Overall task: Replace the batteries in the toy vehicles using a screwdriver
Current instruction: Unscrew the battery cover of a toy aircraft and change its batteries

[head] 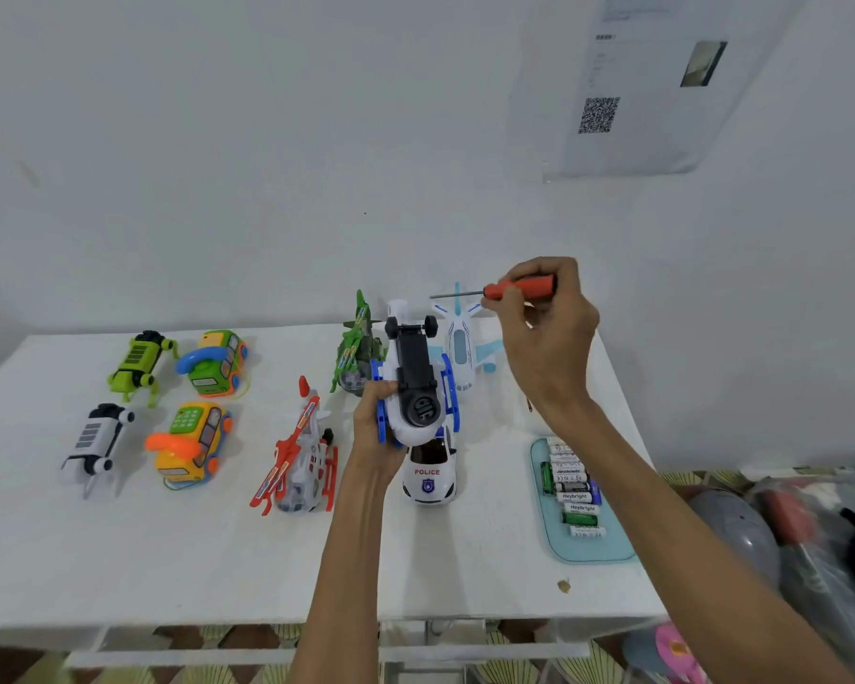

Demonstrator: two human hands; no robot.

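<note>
My left hand (373, 427) grips a white and blue toy helicopter (415, 382) held upside down above the table, its black underside facing me. My right hand (546, 328) holds an orange-handled screwdriver (509, 289) raised above and to the right of the toy, its metal tip pointing left and apart from it. A light blue tray (608, 550) with several batteries (571, 486) lies on the right of the white table (169, 560).
A white police car (428, 478) sits just under the held toy. A red helicopter (299, 456), a green helicopter (356, 353) and a white plane (465, 343) stand nearby. Two toy phone cars and two robot dogs lie at the left. Bags sit on the floor at right.
</note>
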